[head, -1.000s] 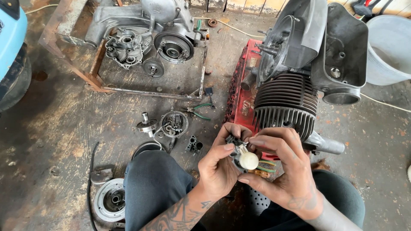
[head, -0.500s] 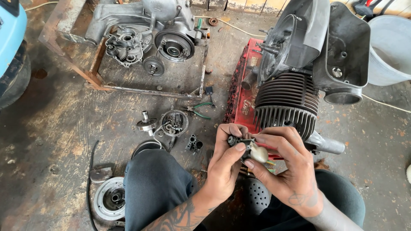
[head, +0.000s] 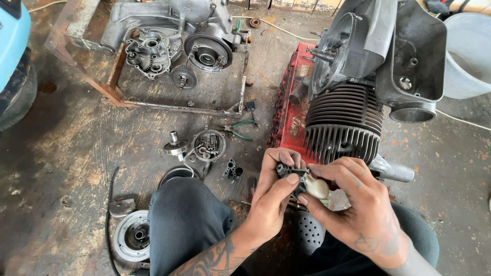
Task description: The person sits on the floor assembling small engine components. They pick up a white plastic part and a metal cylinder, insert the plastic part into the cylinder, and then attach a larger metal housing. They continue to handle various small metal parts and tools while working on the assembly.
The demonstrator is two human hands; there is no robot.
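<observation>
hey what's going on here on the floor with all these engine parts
A person sits on a workshop floor, both hands on a small carburetor part with a cream float. The left hand grips it while the right hand pinches the float side. A finned engine stands just beyond; another engine case lies in a metal frame.

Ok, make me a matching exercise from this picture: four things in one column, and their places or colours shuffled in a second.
Things:
1. finned engine cylinder
2. green-handled pliers
3. small cream-and-metal part
4. white bucket

Places or colours:
A. top right corner of the view
B. held between left hand and right hand
C. on the floor below the metal tray
D. dark, on the red stand

Pairs: 1-D, 2-C, 3-B, 4-A
</observation>
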